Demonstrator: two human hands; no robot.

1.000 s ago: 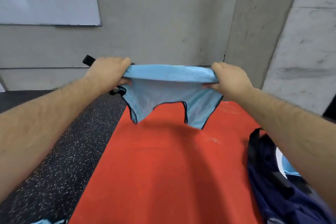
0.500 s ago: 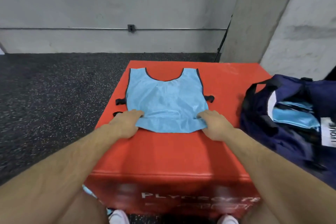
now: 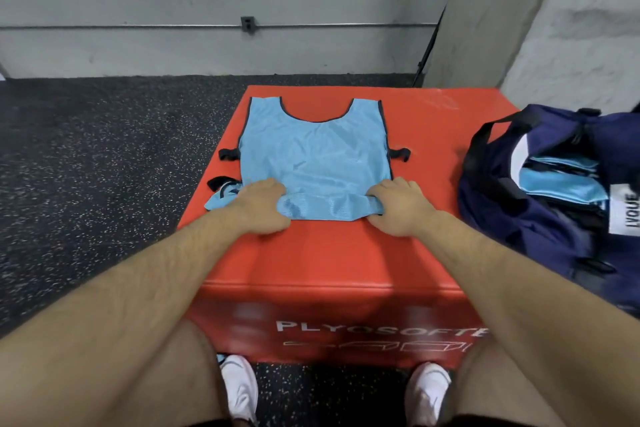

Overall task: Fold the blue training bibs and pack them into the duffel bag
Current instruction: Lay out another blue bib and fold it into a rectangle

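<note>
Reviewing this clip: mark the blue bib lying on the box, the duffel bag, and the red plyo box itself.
blue bib (image 3: 313, 156), head view, middle of the mesh chest panel.
duffel bag (image 3: 540, 229), head view, navy side wall below the opening.
red plyo box (image 3: 329, 253), head view, bare top between the forearms.

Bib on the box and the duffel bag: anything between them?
Only bare red plyo box top, plus the bib's black side strap, per head view.

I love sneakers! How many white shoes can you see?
2. One white shoe is on the floor in front of the red box, toward its left; the other is toward its right. The legs hide part of both.
</note>
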